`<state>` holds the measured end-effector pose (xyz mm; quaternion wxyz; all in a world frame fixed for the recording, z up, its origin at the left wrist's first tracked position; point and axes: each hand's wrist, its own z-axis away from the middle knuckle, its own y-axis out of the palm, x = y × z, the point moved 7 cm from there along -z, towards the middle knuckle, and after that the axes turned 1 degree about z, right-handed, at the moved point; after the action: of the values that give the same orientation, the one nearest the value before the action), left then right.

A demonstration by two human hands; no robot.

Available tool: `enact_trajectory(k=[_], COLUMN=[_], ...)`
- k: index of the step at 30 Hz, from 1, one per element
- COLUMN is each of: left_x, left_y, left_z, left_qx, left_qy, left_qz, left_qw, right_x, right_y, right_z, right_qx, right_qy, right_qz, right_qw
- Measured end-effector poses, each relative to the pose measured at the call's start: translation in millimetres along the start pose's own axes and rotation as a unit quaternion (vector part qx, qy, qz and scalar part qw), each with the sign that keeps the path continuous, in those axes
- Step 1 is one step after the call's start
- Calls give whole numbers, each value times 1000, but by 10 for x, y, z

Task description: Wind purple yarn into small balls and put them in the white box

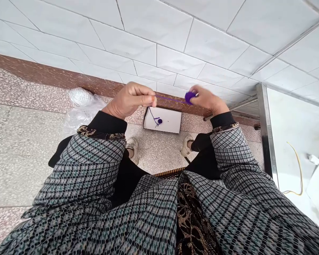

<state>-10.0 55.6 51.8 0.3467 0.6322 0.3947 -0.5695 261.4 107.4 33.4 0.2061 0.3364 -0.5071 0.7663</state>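
Observation:
My left hand (131, 99) is raised in front of me, its fingers pinched on a purple yarn strand (170, 99). The strand runs taut to the right to a small purple yarn ball (189, 97) gripped in my right hand (208, 101). From my left fingers the strand also hangs down into a shallow white box (172, 122) on the floor. Inside the box lies a small purple yarn lump (159, 121). Both hands hover above the box, between my knees.
A clear plastic bag with a white yarn ball (80, 96) lies on the floor at the left by the wall. A metal-framed white table (266, 134) stands at the right, carrying a yellow cord (299, 170). My shoes (133, 147) rest near the box.

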Motion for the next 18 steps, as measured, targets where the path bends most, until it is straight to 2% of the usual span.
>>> enact_trajectory(k=[1, 3, 4, 5, 6, 7, 9, 11, 13, 15, 17, 18], left_x=[24, 95, 145, 199, 252, 300, 361, 357, 297, 230, 191, 182], left_y=[-69, -169, -199, -220, -227, -216, -115, 87, 330, 516, 568, 535], left_z=[-12, -52, -78, -103, -125, -142, -164, -173, -163, -134, -119, -128], left_qx=[-36, -81, -92, -101, -108, -111, -88, -24, 67, 147, 181, 171], left_qy=[7, 11, 0, -17, -38, -62, -105, -124, -116, -101, -90, -85], left_qz=[24, 44, 44, 41, 34, 27, 10, -12, -33, -49, -59, -61], left_qw=[999, 996, 995, 994, 993, 992, 991, 992, 990, 983, 978, 980], right_x=[101, 310, 406, 484, 537, 561, 522, 419, 337, 319, 368, 408], right_y=[182, 432, 477, 472, 427, 355, 177, 61, 91, 227, 414, 516], right_z=[82, 320, 425, 487, 497, 463, 324, 195, 98, 29, 9, 25], right_qx=[119, 313, 368, 387, 371, 324, 173, 17, -76, -99, -46, 8], right_qy=[-17, -73, -104, -131, -153, -168, -175, -158, -122, -80, -55, -58], right_qz=[18, -6, -43, -88, -136, -185, -276, -344, -365, -311, -197, -145], right_qw=[993, 947, 923, 908, 906, 912, 929, 925, 920, 942, 978, 988])
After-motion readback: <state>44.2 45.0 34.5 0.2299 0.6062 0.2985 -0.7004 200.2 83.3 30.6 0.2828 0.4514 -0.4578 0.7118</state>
